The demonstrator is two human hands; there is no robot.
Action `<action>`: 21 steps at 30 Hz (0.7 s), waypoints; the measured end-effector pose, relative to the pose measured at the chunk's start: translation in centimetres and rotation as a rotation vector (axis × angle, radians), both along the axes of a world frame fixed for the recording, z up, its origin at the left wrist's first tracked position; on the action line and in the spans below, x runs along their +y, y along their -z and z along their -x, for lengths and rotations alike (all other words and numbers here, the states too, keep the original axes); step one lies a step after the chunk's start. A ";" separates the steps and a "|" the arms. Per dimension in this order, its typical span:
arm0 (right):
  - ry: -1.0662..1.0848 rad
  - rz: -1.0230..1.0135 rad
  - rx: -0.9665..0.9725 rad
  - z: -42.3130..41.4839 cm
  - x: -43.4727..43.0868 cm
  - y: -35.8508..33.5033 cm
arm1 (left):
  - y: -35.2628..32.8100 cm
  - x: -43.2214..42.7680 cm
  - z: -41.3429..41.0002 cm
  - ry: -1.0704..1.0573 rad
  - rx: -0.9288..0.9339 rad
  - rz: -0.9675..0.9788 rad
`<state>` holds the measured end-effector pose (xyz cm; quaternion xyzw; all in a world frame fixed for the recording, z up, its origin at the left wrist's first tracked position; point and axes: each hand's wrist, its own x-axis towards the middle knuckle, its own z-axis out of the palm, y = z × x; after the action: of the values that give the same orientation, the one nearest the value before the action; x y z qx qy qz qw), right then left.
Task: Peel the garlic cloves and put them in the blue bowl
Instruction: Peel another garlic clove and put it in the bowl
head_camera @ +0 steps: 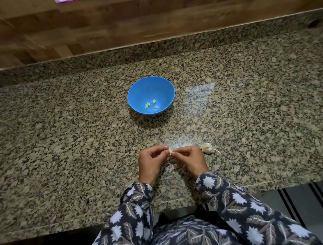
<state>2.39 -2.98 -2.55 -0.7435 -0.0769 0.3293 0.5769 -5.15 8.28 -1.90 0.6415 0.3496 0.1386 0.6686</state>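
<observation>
Both hands meet over the near part of the granite counter (63, 137) — the left hand (150, 162) and the right hand (190, 161) each pinch one small garlic clove (170, 151) between curled fingertips. The garlic bulb (207, 148) lies just right of the right hand. Farther back stands the blue bowl (136, 93) — three peeled cloves (151, 104) inside.

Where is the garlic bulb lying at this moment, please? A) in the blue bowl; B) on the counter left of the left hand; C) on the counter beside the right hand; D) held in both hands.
C: the garlic bulb lies on the counter just right of the right hand, which with the left hand pinches a clove.
</observation>
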 end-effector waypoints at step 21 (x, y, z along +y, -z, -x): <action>-0.061 0.167 -0.231 0.3 -0.2 0.1 | 0.2 0.6 0.6 0.092 -0.006 -0.070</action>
<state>2.13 -3.21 -2.69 -0.8192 -0.1377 0.2644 0.4900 -5.70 8.92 -2.12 0.6796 0.3126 0.1220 0.6524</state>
